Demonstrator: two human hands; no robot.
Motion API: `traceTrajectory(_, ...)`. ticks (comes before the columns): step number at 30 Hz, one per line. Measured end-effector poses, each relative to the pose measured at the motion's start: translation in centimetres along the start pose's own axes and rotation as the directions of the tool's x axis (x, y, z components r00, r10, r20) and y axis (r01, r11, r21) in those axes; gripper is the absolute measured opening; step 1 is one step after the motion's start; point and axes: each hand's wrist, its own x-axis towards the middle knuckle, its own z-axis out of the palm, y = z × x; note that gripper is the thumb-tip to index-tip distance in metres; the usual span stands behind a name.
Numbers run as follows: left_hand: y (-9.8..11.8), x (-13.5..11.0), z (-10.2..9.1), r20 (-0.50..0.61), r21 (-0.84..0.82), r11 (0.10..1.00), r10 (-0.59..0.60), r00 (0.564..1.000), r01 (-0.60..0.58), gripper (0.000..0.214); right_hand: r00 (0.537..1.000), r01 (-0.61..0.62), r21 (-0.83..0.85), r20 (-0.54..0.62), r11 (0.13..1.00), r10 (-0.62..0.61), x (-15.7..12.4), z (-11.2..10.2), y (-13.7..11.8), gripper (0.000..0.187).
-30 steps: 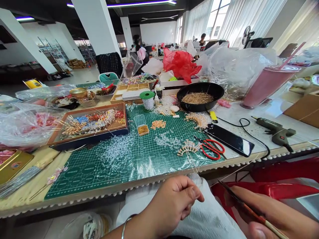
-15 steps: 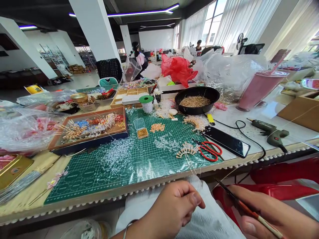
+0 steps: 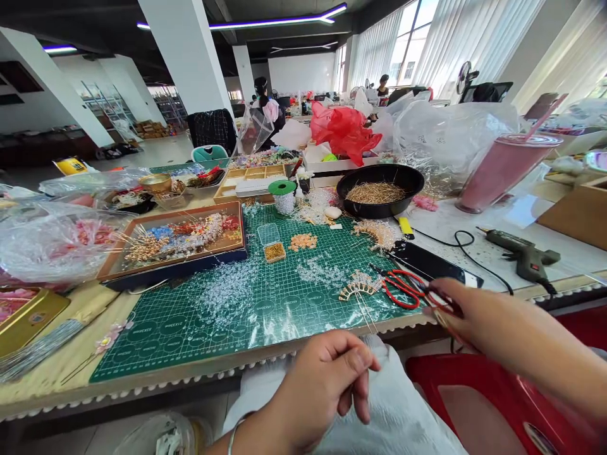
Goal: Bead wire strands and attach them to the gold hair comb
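My left hand point(image 3: 327, 379) is closed above my lap, pinching thin wires that run up to a gold beaded comb piece point(image 3: 358, 285) on the green cutting mat point(image 3: 199, 316). My right hand point(image 3: 462, 313) reaches over the table's front edge, its fingers closed on a thin red-handled tool point(image 3: 443, 304), which is blurred. Its fingertips are right beside the red scissors point(image 3: 403, 287) and the black phone point(image 3: 439, 265). White cloth point(image 3: 403, 417) covers my lap.
A brown tray of beaded pieces point(image 3: 175, 237), a small box of gold beads point(image 3: 274, 251), a black bowl of gold pins point(image 3: 379, 189), a glue gun point(image 3: 521, 256) with its cable and a pink drink cup point(image 3: 502, 170) crowd the table. A red stool point(image 3: 474, 404) stands at my right. People work far behind.
My right hand has risen from beside my lap to the table edge near the red scissors, carrying its tool. My left hand has stayed over my lap.
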Motion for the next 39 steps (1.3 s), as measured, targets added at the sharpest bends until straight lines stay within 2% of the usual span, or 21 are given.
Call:
traceTrajectory(3, 1.0, -0.7, -0.8, -0.1, -0.035, 0.991, 0.125, 0.987, -0.129, 0.023, 0.998, 0.067, -0.099, -0.012, 0.993, -0.068, 4.1, -0.4, 1.5, 0.031)
traceTrajectory(5, 1.6, -1.2, -1.3, -0.158, -0.018, 0.973, 0.225, 0.961, -0.23, 0.022, 0.99, 0.12, -0.103, -0.057, 0.987, -0.126, 4.7, -0.4, 0.7, 0.038)
traceTrajectory(8, 2.1, -1.4, -1.4, -0.205, 0.034, 0.939, 0.341, 0.917, -0.342, 0.022, 0.966, 0.245, -0.002, -0.087, 0.97, -0.244, 2.0, 0.1, -3.8, 0.041)
traceTrajectory(10, 2.3, -1.2, -1.0, -0.186, 0.056, 0.926, 0.377, 0.907, -0.373, 0.02, 0.932, 0.351, 0.186, 0.029, 0.918, -0.362, -1.0, 0.8, -7.9, 0.036)
traceTrajectory(12, 2.3, -0.8, -0.5, -0.162, 0.087, 0.917, 0.4, 0.902, -0.39, 0.018, 0.914, 0.176, 0.616, 0.187, 0.768, -0.36, -3.2, 1.6, -11.7, 0.048)
traceTrajectory(14, 2.1, -0.5, -0.2, -0.177, 0.115, 0.914, 0.403, 0.898, -0.388, 0.017, 0.937, -0.047, 0.848, 0.22, 0.528, -0.27, -4.2, 2.6, -14.5, 0.049)
traceTrajectory(15, 2.0, -0.4, -0.1, -0.19, 0.125, 0.917, 0.398, 0.898, -0.38, 0.017, 0.938, -0.177, 0.911, 0.271, 0.371, -0.217, -4.3, 3.1, -15.4, 0.046)
traceTrajectory(17, 1.7, -0.3, -0.3, -0.221, 0.128, 0.922, 0.385, 0.896, -0.364, 0.016, 0.902, -0.4, 0.915, 0.402, 0.045, -0.155, -4.0, 4.1, -16.4, 0.034)
traceTrajectory(18, 1.6, -0.4, -0.5, -0.238, 0.126, 0.923, 0.384, 0.892, -0.363, 0.015, 0.875, -0.473, 0.877, 0.456, -0.085, -0.159, -3.8, 4.4, -16.6, 0.026)
traceTrajectory(19, 1.4, -0.4, -0.7, -0.257, 0.124, 0.921, 0.389, 0.885, -0.369, 0.014, 0.855, -0.516, 0.839, 0.491, -0.174, -0.169, -3.8, 4.7, -16.7, 0.021)
traceTrajectory(20, 1.3, -0.5, -1.0, -0.282, 0.121, 0.917, 0.398, 0.873, -0.379, 0.013, 0.843, -0.538, 0.813, 0.51, -0.223, -0.174, -3.8, 4.9, -16.6, 0.022)
traceTrajectory(21, 1.2, -0.6, -1.3, -0.305, 0.115, 0.913, 0.408, 0.86, -0.392, 0.012, 0.839, -0.545, 0.803, 0.517, -0.241, -0.171, -3.9, 5.1, -16.5, 0.027)
traceTrajectory(23, 1.1, -0.7, -1.8, -0.328, 0.103, 0.907, 0.419, 0.847, -0.409, 0.01, 0.821, -0.571, 0.792, 0.544, -0.217, -0.174, -4.4, 5.2, -16.0, 0.036)
traceTrajectory(26, 1.2, -0.7, -2.1, -0.318, 0.089, 0.908, 0.416, 0.852, -0.41, 0.011, 0.773, -0.632, 0.758, 0.602, -0.161, -0.199, -5.0, 5.3, -15.2, 0.043)
traceTrajectory(28, 1.2, -0.7, -2.2, -0.311, 0.086, 0.91, 0.412, 0.857, -0.406, 0.012, 0.755, -0.647, 0.758, 0.621, -0.082, -0.211, -5.0, 5.2, -14.8, 0.043)
traceTrajectory(31, 1.0, -0.7, -2.0, -0.292, 0.103, 0.912, 0.41, 0.864, -0.398, 0.012, 0.794, -0.545, 0.831, 0.553, 0.109, -0.25, -4.4, 4.7, -15.0, 0.037)
traceTrajectory(32, 0.9, -0.7, -1.9, -0.283, 0.112, 0.912, 0.409, 0.868, -0.394, 0.012, 0.806, -0.519, 0.847, 0.53, 0.116, -0.262, -4.2, 4.5, -15.3, 0.034)
traceTrajectory(33, 0.8, -0.7, -1.9, -0.281, 0.115, 0.912, 0.41, 0.868, -0.394, 0.012, 0.812, -0.52, 0.851, 0.521, 0.079, -0.264, -4.0, 4.4, -15.7, 0.032)
traceTrajectory(36, 0.7, -0.8, -1.8, -0.308, 0.098, 0.904, 0.426, 0.851, -0.417, 0.01, 0.795, -0.596, 0.794, 0.563, -0.119, -0.226, -3.9, 4.1, -16.7, 0.033)
traceTrajectory(37, 0.8, -0.9, -1.9, -0.323, 0.089, 0.898, 0.435, 0.841, -0.431, 0.01, 0.792, -0.605, 0.781, 0.572, -0.152, -0.213, -3.9, 4.2, -16.9, 0.035)
traceTrajectory(39, 0.9, -1.0, -2.1, -0.338, 0.077, 0.887, 0.453, 0.825, -0.456, 0.01, 0.792, -0.606, 0.781, 0.574, -0.15, -0.209, -4.3, 4.4, -17.0, 0.039)
